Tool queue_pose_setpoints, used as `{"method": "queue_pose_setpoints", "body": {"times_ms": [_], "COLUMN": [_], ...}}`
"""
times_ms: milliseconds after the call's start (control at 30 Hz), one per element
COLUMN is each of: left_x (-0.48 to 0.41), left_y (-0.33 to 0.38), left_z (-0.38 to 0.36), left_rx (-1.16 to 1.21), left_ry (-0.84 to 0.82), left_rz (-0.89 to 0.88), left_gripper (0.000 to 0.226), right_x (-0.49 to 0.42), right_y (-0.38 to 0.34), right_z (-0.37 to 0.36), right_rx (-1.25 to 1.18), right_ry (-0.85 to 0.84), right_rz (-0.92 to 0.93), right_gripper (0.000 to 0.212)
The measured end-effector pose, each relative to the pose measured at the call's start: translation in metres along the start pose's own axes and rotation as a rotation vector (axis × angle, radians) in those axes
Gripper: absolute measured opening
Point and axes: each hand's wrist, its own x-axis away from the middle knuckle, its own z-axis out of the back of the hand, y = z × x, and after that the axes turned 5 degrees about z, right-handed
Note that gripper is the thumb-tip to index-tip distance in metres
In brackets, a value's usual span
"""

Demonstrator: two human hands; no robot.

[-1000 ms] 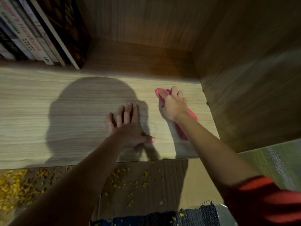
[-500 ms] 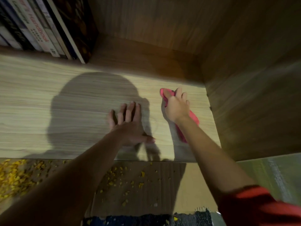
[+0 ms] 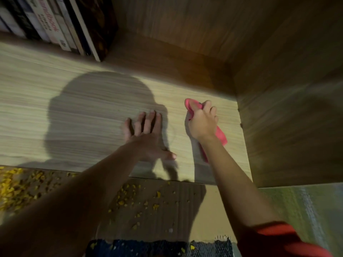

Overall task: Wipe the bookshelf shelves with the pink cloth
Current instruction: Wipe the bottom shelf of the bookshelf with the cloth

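**Right hand bunches the pink cloth on the lit shelf board**

The right hand (image 3: 202, 123) rests on the pale wooden shelf (image 3: 74, 117) at about 2 o'clock from the middle of the view, near the dark side panel (image 3: 287, 127). Its fingers curl round the pink cloth (image 3: 221, 135), gripping it in a bunch. One end of the cloth pokes out past the knuckles at the hand's 11 o'clock. The other end trails from under the palm toward 5 o'clock and lies flat on the board beside the wrist.

The left hand (image 3: 146, 138) lies just beside it, at 9 o'clock from the right hand, palm down on the shelf with fingers spread and thumb out toward the cloth; it holds nothing. The two hands do not touch.

A row of books (image 3: 55, 28) stands at 11 o'clock at the back of the shelf. Yellow crumbs (image 3: 11, 184) are scattered below the shelf edge at 8 o'clock, and a dark woven mat (image 3: 157, 247) lies at 6 o'clock.
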Motion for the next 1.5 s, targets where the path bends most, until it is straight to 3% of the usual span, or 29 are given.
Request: {"method": "queue_pose_setpoints", "body": {"times_ms": [200, 433, 533, 733, 967, 1167, 1367, 1500], "left_x": [-0.004, -0.003, -0.004, -0.005, -0.004, -0.004, -0.003, -0.003], "left_y": [-0.001, -0.001, -0.001, -0.001, -0.001, -0.001, -0.001, -0.002], "left_z": [-0.002, -0.003, -0.003, -0.004, -0.003, -0.003, -0.003, -0.003], "left_rx": [0.007, -0.004, -0.009, -0.001, -0.024, -0.010, -0.034, -0.010], "left_ry": [0.007, 0.009, 0.004, 0.013, 0.019, 0.009, 0.032, 0.015], "left_rz": [-0.001, -0.007, 0.003, -0.011, -0.011, -0.010, -0.013, -0.020], "left_gripper": [0.125, 0.127, 0.127, 0.127, 0.126, 0.126, 0.125, 0.126], "right_x": [0.073, -0.012, 0.006, 0.060, -0.003, 0.038, -0.004, 0.022], "right_y": [0.003, 0.006, -0.003, 0.009, 0.001, 0.005, 0.002, -0.004], "right_z": [-0.008, 0.005, 0.002, -0.006, 0.003, -0.004, -0.001, -0.001], "right_rx": [-0.010, -0.022, -0.026, -0.024, -0.004, -0.026, -0.007, -0.037], "right_ry": [0.070, -0.068, -0.044, 0.058, -0.060, 0.056, -0.032, -0.003], "right_rz": [0.395, 0.011, 0.052, 0.371, 0.008, 0.248, -0.011, 0.105], "right_gripper": [0.056, 0.039, 0.037, 0.050, 0.040, 0.047, 0.040, 0.042]}}
